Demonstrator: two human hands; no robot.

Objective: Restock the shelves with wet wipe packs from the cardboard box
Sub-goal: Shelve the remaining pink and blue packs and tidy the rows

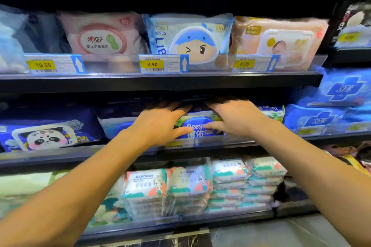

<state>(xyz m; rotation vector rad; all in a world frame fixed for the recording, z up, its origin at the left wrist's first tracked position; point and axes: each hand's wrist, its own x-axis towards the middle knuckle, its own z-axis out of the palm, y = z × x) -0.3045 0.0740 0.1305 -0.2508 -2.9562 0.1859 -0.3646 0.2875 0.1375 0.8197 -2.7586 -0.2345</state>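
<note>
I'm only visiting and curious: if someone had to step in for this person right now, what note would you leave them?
Left hand: grips the blue Deeyeo wet wipe pack at its left end, fingers over the top, thumb on the front.
Right hand: grips the same pack at its right end.
Done: the pack is at the front of the middle shelf, right of the panda-print pack.
Left: settle it, let go, fetch more. The cardboard box is out of view, so I cannot say how many remain.

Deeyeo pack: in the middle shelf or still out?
In. Deeyeo pack sits on the middle shelf behind the clear front rail; left hand and right hand hold it.
</note>
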